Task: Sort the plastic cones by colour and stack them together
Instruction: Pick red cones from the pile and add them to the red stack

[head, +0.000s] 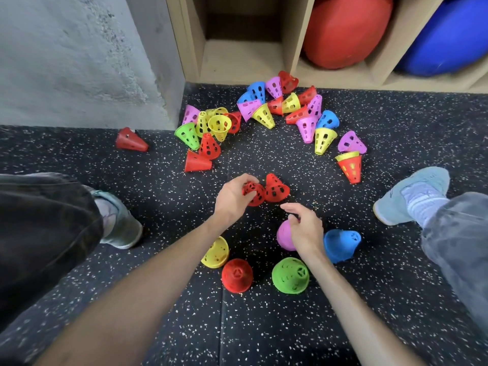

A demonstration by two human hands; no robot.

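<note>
Left hand [232, 198] grips a red cone [253, 194]; right hand [303, 228] hovers just beside.

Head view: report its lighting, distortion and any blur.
Head view: even, soft light with only faint shadows under the cones, no glare; wide-angle bending curves the wooden shelf unit and stretches the forearms at the bottom edge; the left hand gripping a red cone and the right hand are slightly soft, while the far cone pile stays sharp.
</note>
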